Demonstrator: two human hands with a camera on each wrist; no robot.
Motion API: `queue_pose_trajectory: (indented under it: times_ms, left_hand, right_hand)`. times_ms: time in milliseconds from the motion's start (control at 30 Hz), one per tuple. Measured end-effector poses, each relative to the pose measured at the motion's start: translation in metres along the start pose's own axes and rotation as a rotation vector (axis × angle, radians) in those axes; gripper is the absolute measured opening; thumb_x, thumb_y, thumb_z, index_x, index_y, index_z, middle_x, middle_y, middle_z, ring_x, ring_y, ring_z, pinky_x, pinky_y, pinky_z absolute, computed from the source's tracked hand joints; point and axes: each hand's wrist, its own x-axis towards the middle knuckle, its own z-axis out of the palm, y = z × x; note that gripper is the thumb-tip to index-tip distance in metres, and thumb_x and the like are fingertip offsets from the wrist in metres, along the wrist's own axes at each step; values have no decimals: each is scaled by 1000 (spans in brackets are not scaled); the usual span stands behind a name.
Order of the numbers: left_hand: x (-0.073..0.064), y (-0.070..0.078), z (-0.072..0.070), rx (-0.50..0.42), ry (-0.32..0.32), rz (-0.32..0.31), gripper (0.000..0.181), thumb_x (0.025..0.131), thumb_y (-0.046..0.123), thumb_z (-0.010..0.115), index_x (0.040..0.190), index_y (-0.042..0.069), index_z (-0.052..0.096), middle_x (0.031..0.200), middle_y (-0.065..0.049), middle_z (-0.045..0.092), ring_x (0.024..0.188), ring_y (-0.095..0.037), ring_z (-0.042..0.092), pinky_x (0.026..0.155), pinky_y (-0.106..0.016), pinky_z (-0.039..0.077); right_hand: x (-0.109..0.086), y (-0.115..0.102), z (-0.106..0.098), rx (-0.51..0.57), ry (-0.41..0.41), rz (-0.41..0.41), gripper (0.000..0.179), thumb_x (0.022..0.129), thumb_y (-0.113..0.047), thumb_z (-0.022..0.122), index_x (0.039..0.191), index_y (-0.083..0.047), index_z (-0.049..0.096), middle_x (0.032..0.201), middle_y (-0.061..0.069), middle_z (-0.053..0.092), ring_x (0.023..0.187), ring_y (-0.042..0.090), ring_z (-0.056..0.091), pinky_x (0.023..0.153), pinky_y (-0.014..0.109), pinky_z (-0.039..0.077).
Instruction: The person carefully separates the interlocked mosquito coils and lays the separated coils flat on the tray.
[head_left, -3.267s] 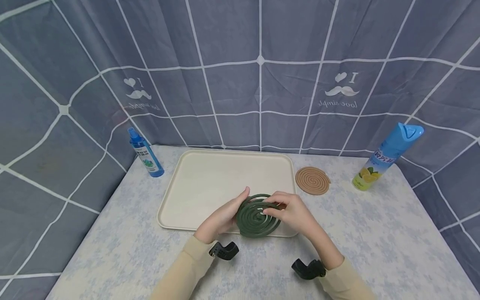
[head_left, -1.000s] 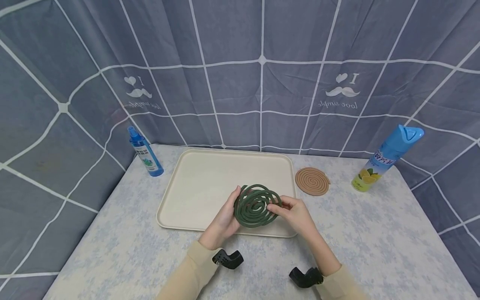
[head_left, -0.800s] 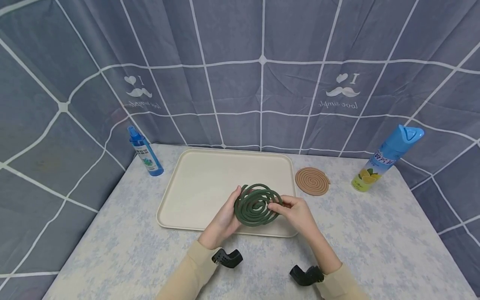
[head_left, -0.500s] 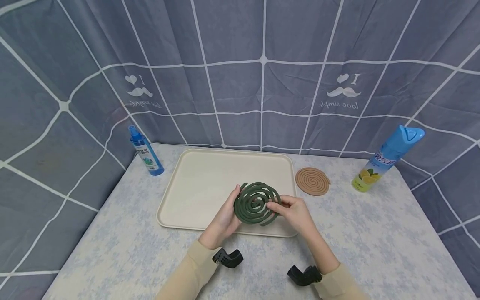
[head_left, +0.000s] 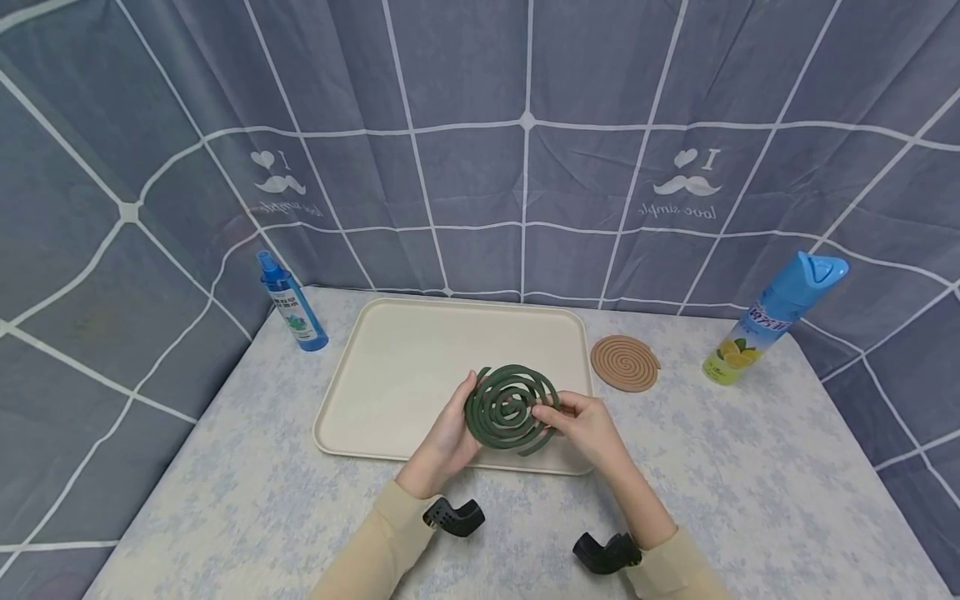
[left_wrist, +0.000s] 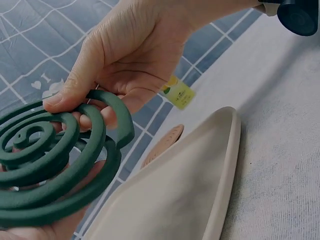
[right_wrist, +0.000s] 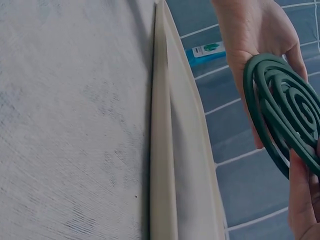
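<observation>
Shifted since earlier: green coil (head_left: 487, 425), face upward, near tip leftward, left hand (head_left: 452, 435) clasping, right hand (head_left: 590, 429) pinching.

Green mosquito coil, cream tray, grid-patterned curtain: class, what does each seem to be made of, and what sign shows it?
Green mosquito coil: probably pressed, dried powder; matte, stiff-looking spiral.
Cream tray: likely moulded plastic; smooth, even colour, rounded rim.
Grid-patterned curtain: apparently thin fabric; dull, with creases and folds.
</observation>
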Motion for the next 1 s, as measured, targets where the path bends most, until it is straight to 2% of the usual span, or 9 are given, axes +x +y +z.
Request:
queue_pose_trajectory:
  times_ms: [100,233,400,467,633,767,867,1000]
  left_hand:
    - [-1,0,-2,-10,-34,-15,42,107,48,16,118,23,49,106,12,62,101,0,63,88,-23,54]
    - [-1,1,-4,-3,-89,-41,43,107,50,19,115,23,52,102,11,66,96,0,66,85,-22,56]
    - [-1,4,-6,3,-179,-53,47,107,48,17,113,22,55,94,9,72,88,-1,71,81,-24,59]
    - [-1,4,-8,38,-197,-59,47,107,48,16,111,22,56,93,10,73,87,-2,71,80,-24,59]
    - [0,6,-12,140,-173,-102,50,106,54,17,109,22,56,91,11,73,86,-2,72,78,-27,60]
    - [1,8,-14,150,-132,-136,53,105,55,17,108,19,56,88,9,74,83,-5,73,78,-30,60]
    - [1,9,-16,124,-68,-132,49,106,52,17,107,18,53,87,9,72,83,-4,72,78,-28,60]
    - [1,9,-19,89,50,-80,43,109,42,20,114,12,49,94,9,66,89,-2,69,84,-24,58]
  right_hand:
    - [1,-2,-4,-25,-40,-25,22,90,-14,72,99,7,70,89,14,75,71,5,67,68,22,58]
    - [2,-7,-11,-118,-94,-53,24,90,-18,72,100,4,72,83,9,75,70,5,64,66,27,57]
    - [2,-10,-16,-184,-146,-65,21,90,-21,73,93,0,73,76,6,72,67,8,61,62,30,54]
    - [2,-10,-18,-201,-175,-71,21,90,-21,73,91,0,72,73,6,71,66,9,61,60,30,53]
    - [4,-11,-22,-222,-279,-101,21,91,-22,72,89,-1,71,69,3,68,65,12,63,63,38,56]
    - [6,-9,-26,-175,-339,-100,20,92,-19,71,91,1,68,71,2,68,65,13,64,65,39,58]
    - [9,-4,-27,-120,-342,-81,21,93,-16,69,95,4,64,74,6,70,65,13,65,65,33,58]
    - [12,3,-27,-85,-298,-44,24,94,-18,67,100,5,62,80,10,72,69,10,65,66,28,55]
